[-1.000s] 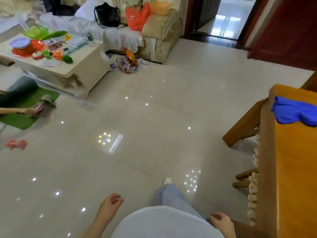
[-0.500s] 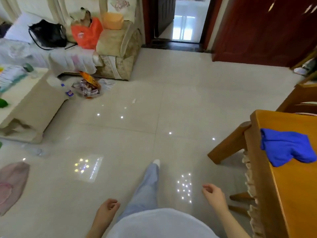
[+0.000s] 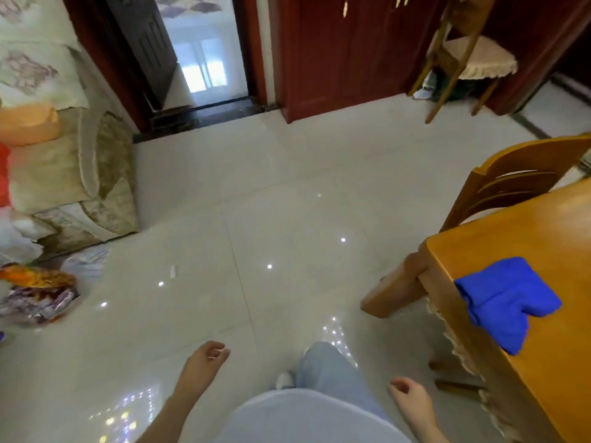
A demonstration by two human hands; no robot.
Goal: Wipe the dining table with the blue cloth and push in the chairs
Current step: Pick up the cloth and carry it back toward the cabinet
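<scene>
1. Glossy pale floor stretches beside the table.
2. Cloth, bunched, lies on the table by its near edge.
3. Chair stands at the table's far end, seemingly tucked in.
4. Left hand and right hand hang off the table, fingers loosely curled, empty.

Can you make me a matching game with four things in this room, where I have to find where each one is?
Things:
1. blue cloth
2. snack wrappers
3. orange cushion
4. right hand

Places:
A. on the sofa arm
B. on the floor beside the sofa
C. empty, low beside the dining table
D. lying crumpled near the table's edge

Pairs: 1-D, 2-B, 3-A, 4-C
</scene>
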